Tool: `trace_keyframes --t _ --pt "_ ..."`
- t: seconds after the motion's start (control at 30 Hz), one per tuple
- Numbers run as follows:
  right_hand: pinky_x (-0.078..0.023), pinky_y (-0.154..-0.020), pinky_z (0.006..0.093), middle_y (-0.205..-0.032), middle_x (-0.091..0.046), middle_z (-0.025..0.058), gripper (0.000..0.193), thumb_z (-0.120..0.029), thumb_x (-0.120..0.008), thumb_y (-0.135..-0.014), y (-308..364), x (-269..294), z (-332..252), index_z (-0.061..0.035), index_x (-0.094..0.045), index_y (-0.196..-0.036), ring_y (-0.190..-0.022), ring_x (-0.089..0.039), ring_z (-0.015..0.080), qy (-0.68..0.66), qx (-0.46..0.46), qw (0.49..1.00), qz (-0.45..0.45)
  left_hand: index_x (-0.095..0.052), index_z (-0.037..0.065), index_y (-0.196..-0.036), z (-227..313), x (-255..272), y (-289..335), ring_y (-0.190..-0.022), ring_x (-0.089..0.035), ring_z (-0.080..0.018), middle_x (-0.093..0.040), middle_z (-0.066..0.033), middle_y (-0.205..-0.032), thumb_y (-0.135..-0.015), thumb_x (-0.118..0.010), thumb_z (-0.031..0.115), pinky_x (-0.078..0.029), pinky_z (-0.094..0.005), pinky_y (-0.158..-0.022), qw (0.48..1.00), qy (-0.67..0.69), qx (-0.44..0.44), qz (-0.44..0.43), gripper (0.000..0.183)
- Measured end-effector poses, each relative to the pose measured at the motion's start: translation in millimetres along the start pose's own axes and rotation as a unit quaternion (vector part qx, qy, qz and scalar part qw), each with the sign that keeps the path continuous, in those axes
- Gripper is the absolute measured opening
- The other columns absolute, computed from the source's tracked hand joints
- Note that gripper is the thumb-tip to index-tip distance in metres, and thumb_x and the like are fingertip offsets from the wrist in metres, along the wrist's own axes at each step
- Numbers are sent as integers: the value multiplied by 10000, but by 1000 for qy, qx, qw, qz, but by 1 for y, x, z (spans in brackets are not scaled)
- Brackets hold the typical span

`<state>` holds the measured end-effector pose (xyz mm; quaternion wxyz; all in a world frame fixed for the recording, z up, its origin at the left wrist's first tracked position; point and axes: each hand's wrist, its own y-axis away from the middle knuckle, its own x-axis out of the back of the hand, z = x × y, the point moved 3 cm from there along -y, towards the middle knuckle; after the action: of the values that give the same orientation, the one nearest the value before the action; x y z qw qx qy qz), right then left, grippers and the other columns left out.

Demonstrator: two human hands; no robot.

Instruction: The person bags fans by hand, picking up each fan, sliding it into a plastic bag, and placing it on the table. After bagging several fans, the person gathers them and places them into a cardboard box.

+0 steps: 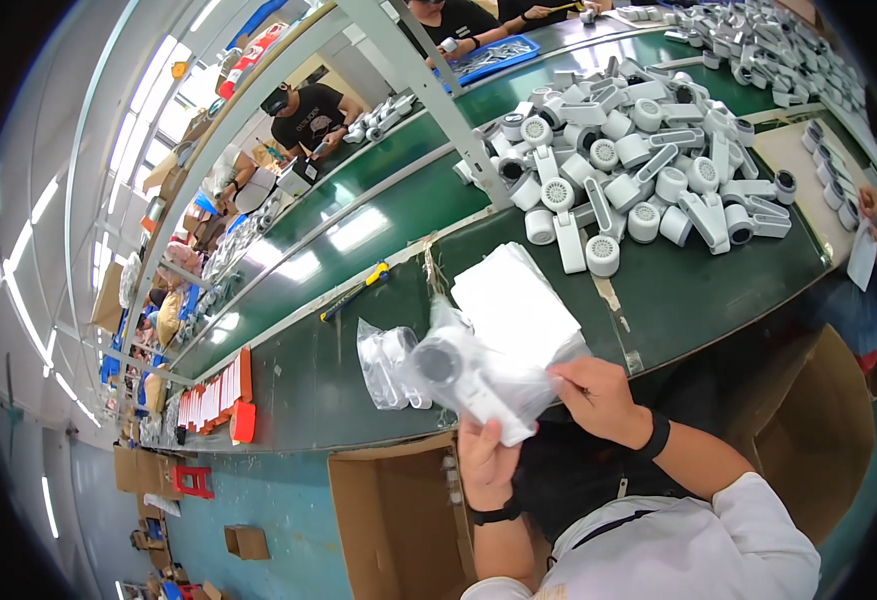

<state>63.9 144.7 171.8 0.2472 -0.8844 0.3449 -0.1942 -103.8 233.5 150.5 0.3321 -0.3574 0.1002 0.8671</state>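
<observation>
My left hand grips the lower end of a white handheld device with a round dark-faced head, which looks like a small fan. A clear plastic bag covers the fan, blurred at its upper end. At the bag's right edge, my right hand pinches the plastic between thumb and fingers. Just beyond lies a stack of thin white plastic bags on the green work table. To the left of the held fan, bagged white fans lie flat on the table.
Loose white fans are heaped at the far right. A yellow utility knife lies left of the bag stack, near orange-and-white boxes. Open cardboard boxes stand below the table edge. A co-worker sits across the line; others work nearby.
</observation>
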Motion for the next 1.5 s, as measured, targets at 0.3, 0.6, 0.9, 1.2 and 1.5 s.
trace_keyframes --t 0.3,0.6,0.9,1.2,1.5 --pt "-437 -517 278 -689 -627 92 113 -117 -681 -865 4 26 20 -8 -707 -881 -539 -560 148 -18 -126 991 -41 -502 -47 -1353 139 112 7 -981 -622 -197 -639 -148 -1169 -873 -610 -72 -506 -310 -841 811 -389 -218 379 493" --pt "-485 -585 337 -850 -661 70 230 -179 -688 -823 -41 98 59 -80 -681 -1031 -609 -596 217 168 -146 974 40 -528 -103 -1297 127 209 -50 -1132 -607 -372 -616 -250 -1250 -830 -695 120 -449 -401 -978 634 -632 -143 421 544" --pt "-517 -799 417 -1048 -620 118 480 -226 -746 -774 -81 201 109 -65 -585 -1196 -973 -613 320 543 -101 820 147 -616 -13 -1216 110 90 -40 -867 -575 -171 -613 -92 -966 -853 -709 136 -483 -310 -770 685 -591 -265 333 404" --pt "-538 -744 449 -976 -671 141 414 -232 -617 -871 -84 207 144 -58 -568 -1244 -885 -654 335 573 -127 805 85 -702 55 -989 -33 -25 -66 -914 -576 -321 -664 -112 -989 -729 -804 191 -461 -411 -822 597 -767 -226 -63 311" --pt "-525 -593 269 -952 -683 96 287 -151 -575 -944 -35 197 103 7 -582 -1183 -714 -642 131 -101 -306 924 207 -718 94 -919 -37 -17 -70 -837 -571 -300 -651 -67 -880 -761 -777 190 -438 -402 -732 546 -810 -204 -65 194"
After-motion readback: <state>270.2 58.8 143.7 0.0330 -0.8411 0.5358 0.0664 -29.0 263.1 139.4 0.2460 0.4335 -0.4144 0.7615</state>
